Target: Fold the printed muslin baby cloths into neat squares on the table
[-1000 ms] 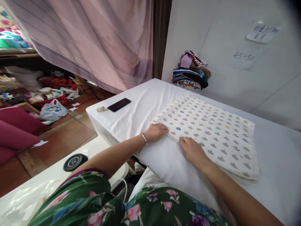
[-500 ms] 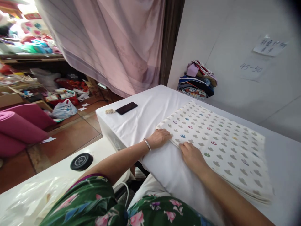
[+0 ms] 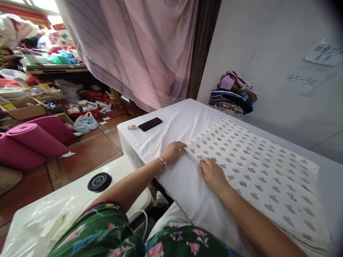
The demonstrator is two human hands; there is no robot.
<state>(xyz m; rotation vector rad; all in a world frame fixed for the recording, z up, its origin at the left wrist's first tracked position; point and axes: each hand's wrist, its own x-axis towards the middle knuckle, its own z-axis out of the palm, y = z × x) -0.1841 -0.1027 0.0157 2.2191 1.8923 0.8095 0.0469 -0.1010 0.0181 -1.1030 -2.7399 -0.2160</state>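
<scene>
A folded white cloth (image 3: 257, 167) printed with grey cloud-like shapes and a few coloured ones lies flat in layers on a white-covered table (image 3: 171, 125). At its left corner, my left hand (image 3: 173, 151), with a bracelet at the wrist, is closed on the layered edge. My right hand (image 3: 213, 173) grips the near edge a short way to the right, fingers curled over the border with the thumb out of sight. Between the two hands the stacked edges of the layers show. My right forearm hides part of the cloth's near side.
A black phone (image 3: 150, 124) and a small beige lump (image 3: 132, 127) rest near the table's left end. A pile of folded fabrics (image 3: 233, 96) stands by the wall. A lower white table (image 3: 120, 169) at left carries a black round object (image 3: 99, 182) and clear plastic (image 3: 45, 217).
My view has turned a little left. My left hand has slid left along the cloth's edge to its corner. My right hand still grips the near edge.
</scene>
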